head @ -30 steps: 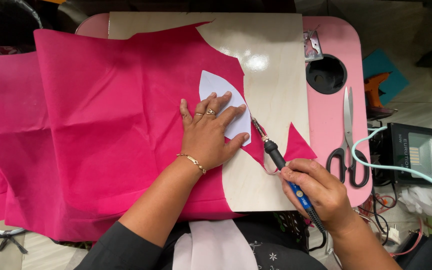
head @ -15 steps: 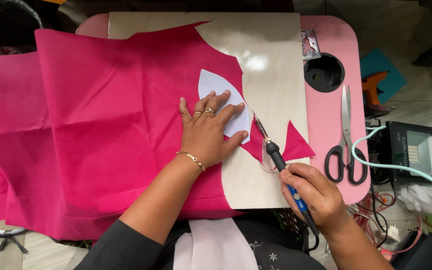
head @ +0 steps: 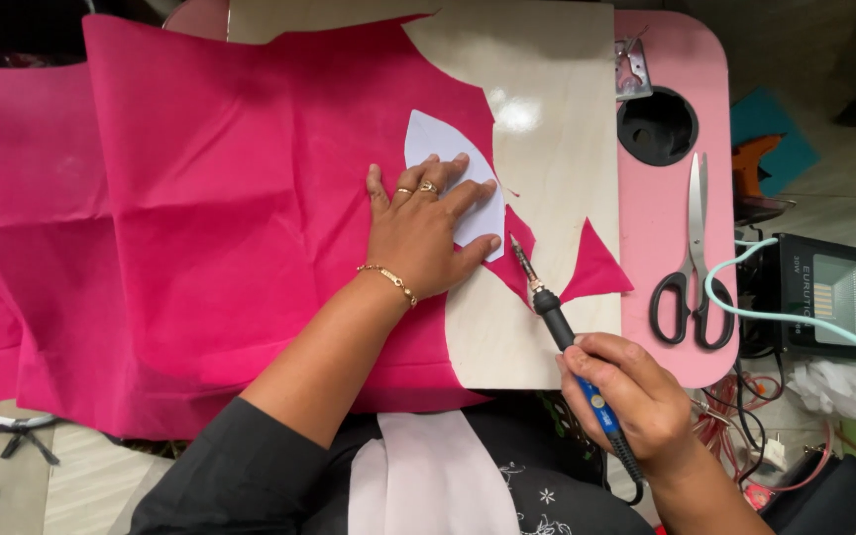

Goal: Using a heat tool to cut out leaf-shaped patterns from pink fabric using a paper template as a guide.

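Nearest to me, my right hand is closed around the blue handle of a soldering-iron style hot cutter, gripping it like a pen. Its black barrel slants up and to the left, and the metal tip rests at the cut edge of the pink fabric, just right of my other hand's little finger.

A bit farther, my left hand lies flat with fingers spread and unclenched, pressing a white paper template onto the fabric. The template pokes out past my fingertips on the far side and to the right.

The fabric covers the left of the scene and drapes off the left edge. It lies over a pale wooden board, whose bare part shows on the right. A small triangular pink offcut lies on the board, right of the cutter tip.

The board sits on a pink table. On its right strip lie black-handled scissors, blades pointing away from me, with a round black cup hole farther on.
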